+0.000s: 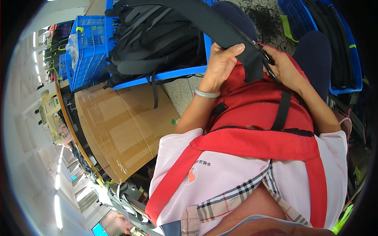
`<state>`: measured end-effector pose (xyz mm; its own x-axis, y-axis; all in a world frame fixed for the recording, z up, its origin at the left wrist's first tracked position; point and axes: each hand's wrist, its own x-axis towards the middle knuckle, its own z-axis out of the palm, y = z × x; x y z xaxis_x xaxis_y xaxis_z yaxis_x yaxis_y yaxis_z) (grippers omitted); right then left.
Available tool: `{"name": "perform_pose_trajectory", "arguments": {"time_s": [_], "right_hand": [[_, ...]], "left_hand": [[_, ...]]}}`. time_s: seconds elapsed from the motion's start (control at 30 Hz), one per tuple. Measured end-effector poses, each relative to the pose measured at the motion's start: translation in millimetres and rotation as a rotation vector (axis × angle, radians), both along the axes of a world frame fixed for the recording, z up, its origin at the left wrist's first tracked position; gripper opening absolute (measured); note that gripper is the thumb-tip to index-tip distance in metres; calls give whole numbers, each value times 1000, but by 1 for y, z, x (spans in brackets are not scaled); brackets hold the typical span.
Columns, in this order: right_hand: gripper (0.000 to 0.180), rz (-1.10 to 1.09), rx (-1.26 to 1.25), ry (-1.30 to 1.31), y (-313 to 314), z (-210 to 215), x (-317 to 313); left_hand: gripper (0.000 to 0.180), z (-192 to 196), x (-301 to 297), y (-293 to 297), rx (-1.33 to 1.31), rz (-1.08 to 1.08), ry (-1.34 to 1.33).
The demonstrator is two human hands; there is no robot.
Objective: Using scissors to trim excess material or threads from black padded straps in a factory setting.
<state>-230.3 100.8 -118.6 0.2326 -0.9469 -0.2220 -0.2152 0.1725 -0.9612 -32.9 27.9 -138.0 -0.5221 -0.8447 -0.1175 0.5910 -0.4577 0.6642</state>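
A wide black fabric strap (220, 33) runs from the blue crate at upper left down to my lap. My left hand (224, 65), with a pale bangle at its wrist, is closed on the strap, thumb on top near its end. Beside that end my right hand (287, 69) is closed on what look like black-handled scissors (271, 72). A bit of metal shows at the strap's edge; the blades are mostly hidden. Both hands are over my red apron (252, 110), close together.
A blue crate (173, 74) full of black straps stands at upper left, with another blue crate (88, 51) beside it. A taped cardboard box (118, 122) lies below. At right is a blue crate (346, 91) of black strips. Dark scraps (267, 19) litter the floor.
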Motion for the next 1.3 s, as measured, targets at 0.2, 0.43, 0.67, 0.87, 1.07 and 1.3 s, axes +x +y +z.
{"name": "perform_pose_trajectory", "arguments": {"time_s": [0.2, 0.43, 0.67, 0.87, 1.07, 1.3], "right_hand": [[32, -158, 31, -205, -11, 15, -17], [24, 56, -48, 116, -10, 39, 13], [28, 116, -47, 125, -1, 16, 2], [32, -35, -78, 105, -10, 18, -5], [52, -46, -279, 156, -35, 40, 5], [60, -106, -332, 326, -54, 65, 12]], "left_hand": [[21, -10, -4, 4, -63, -63, -49], [29, 26, 17, -36, -46, 31, -47], [28, 59, 37, -78, -164, 220, -53], [22, 70, 29, -73, -156, 213, -35], [16, 75, 19, -67, -209, 144, -27], [15, 86, 3, -62, -203, 85, -79]]}}
